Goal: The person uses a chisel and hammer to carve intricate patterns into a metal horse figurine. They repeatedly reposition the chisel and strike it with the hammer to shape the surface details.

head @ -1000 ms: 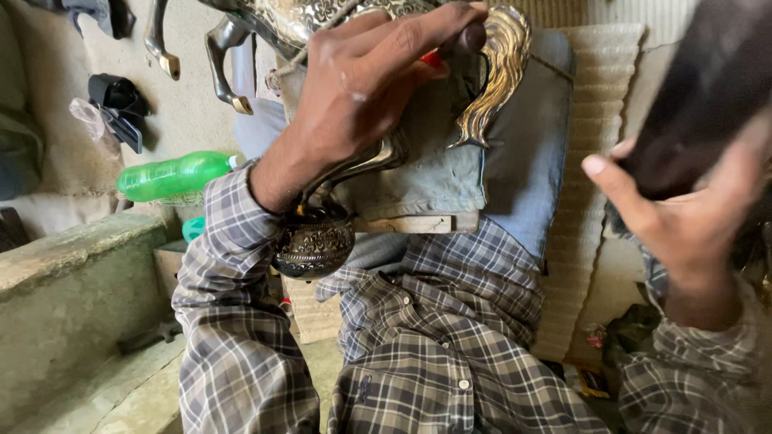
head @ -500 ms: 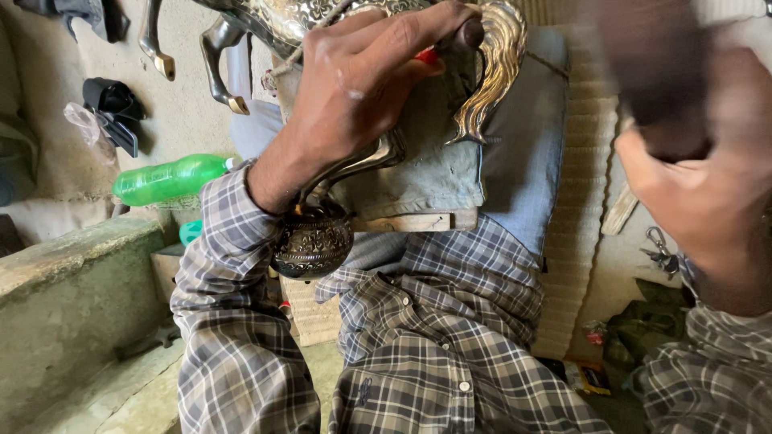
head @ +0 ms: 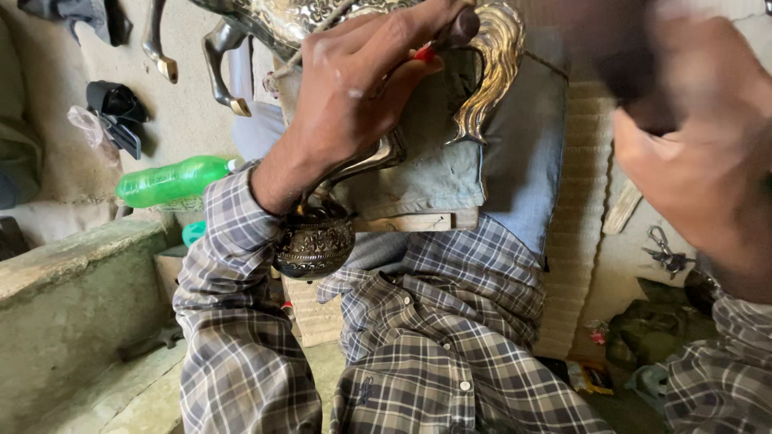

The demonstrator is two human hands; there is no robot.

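Gripping a dark-tipped tool (head: pixel 450 32) in the closed left hand (head: pixel 362 88) against the engraved metal vessel (head: pixel 338 161) lying on the lap cloth (head: pixel 434 161), right hand (head: pixel 700 153) blurring, grip unclear, green bottle (head: pixel 169 181) lying nearby.

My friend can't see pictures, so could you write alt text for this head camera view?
A left hand grips a thin tool against an ornate silver vessel resting on the lap of a person in a plaid shirt. The right hand is raised and blurred; a green bottle lies behind.
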